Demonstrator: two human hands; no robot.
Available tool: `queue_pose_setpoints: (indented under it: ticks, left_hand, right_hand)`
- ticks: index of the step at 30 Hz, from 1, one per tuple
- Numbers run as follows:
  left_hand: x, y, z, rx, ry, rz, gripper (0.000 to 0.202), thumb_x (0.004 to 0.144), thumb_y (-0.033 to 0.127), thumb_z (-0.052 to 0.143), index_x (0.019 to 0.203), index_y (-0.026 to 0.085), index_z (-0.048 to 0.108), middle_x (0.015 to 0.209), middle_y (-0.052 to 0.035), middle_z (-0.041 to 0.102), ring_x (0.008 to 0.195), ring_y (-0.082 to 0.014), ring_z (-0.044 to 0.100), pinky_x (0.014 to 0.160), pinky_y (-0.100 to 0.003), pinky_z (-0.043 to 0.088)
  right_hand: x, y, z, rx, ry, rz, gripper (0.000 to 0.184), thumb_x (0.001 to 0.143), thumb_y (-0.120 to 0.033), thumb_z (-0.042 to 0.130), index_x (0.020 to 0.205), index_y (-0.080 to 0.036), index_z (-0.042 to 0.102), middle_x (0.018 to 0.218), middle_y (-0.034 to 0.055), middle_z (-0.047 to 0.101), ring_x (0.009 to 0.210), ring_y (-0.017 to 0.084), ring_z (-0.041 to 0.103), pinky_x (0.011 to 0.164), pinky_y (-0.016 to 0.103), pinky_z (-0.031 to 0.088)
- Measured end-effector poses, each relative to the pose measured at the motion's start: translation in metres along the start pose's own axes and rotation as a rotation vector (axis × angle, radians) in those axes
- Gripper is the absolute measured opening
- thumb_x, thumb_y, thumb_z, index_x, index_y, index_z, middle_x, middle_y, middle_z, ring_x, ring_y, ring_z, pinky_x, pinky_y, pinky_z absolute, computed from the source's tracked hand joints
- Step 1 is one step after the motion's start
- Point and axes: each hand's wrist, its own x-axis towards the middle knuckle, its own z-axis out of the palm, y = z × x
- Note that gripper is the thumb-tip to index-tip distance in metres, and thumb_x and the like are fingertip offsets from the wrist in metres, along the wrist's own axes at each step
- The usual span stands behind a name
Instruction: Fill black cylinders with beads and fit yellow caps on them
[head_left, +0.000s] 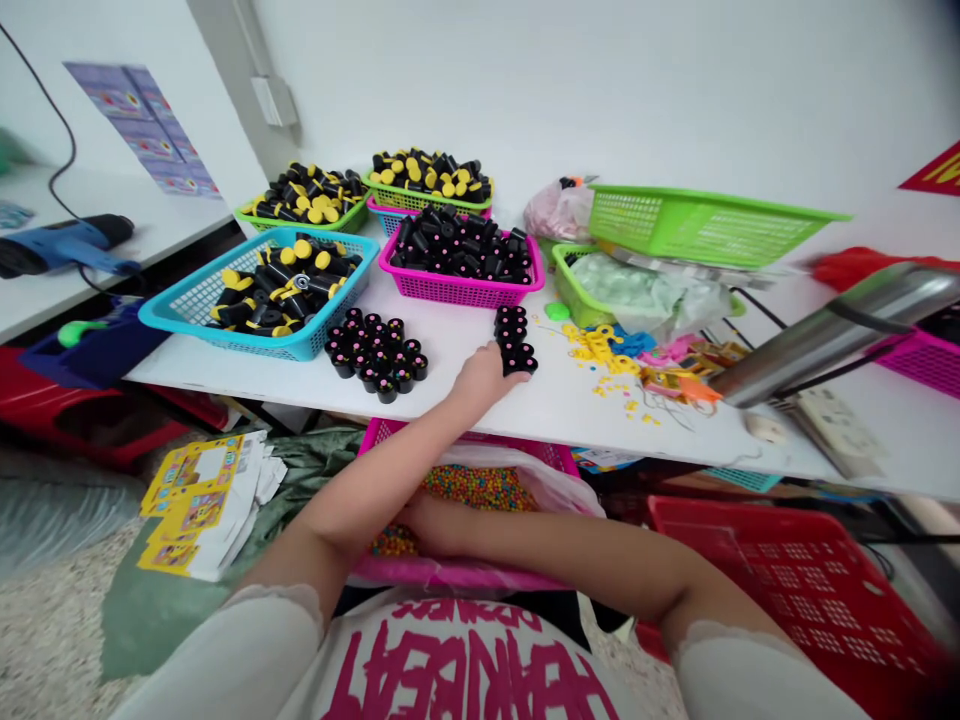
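My left hand (481, 377) reaches across my right forearm to the white table. Its thumb lies along the front and its fingers along the left side of a small block of short black cylinders (514, 340) with pink dots on top, cupping the near ones. My right hand (431, 525) is down in many small multicoloured balls (480, 487), its fingers hidden among them. The balls lie in a clear plastic bag inside a pink basket (566, 458) at my lap. Left of my left hand stands another group of black cylinders (379, 352), upright and close together.
Behind are a magenta basket (461, 288) of black cylinders, a blue basket (259, 343) and green baskets (352, 218) of black and yellow pieces. Yellow bits (600, 350) and a metal tube (832, 330) lie right. A red crate (757, 560) stands low right; a heat gun (67, 243) lies left.
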Motion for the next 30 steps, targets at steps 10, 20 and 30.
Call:
queue_pose_setpoints:
  ticks: [10, 20, 30]
  left_hand:
    - [-0.092, -0.032, -0.075, -0.153, -0.011, 0.185, 0.032, 0.079, 0.026, 0.067, 0.11, 0.017, 0.066, 0.096, -0.0041, 0.073, 0.083, -0.0178, 0.068, 0.078, -0.028, 0.053]
    - [-0.221, -0.082, -0.073, 0.099, -0.088, -0.064, 0.028, 0.08, 0.031, 0.067, 0.106, 0.027, 0.072, 0.109, -0.0023, 0.076, 0.098, -0.0233, 0.071, 0.087, -0.033, 0.054]
    - [-0.216, -0.082, -0.063, 0.049, -0.147, -0.153, 0.036, 0.079, 0.028, 0.069, 0.114, 0.023, 0.07, 0.111, -0.0049, 0.075, 0.098, -0.0257, 0.07, 0.084, -0.035, 0.054]
  right_hand:
    - [-0.016, 0.02, -0.019, 0.347, 0.03, 0.12, 0.032, 0.08, -0.009, 0.068, 0.111, -0.015, 0.071, 0.113, 0.0075, 0.074, 0.103, 0.022, 0.068, 0.093, 0.032, 0.052]
    - [-0.054, -0.002, -0.069, 0.349, 0.246, -0.028, 0.023, 0.089, -0.016, 0.064, 0.111, -0.019, 0.071, 0.109, 0.0071, 0.074, 0.103, 0.019, 0.067, 0.097, 0.036, 0.051]
    - [-0.06, -0.03, -0.066, -0.483, 0.401, -0.259, 0.029, 0.101, -0.021, 0.045, 0.123, -0.014, 0.063, 0.116, 0.0123, 0.064, 0.116, 0.023, 0.053, 0.1, 0.04, 0.048]
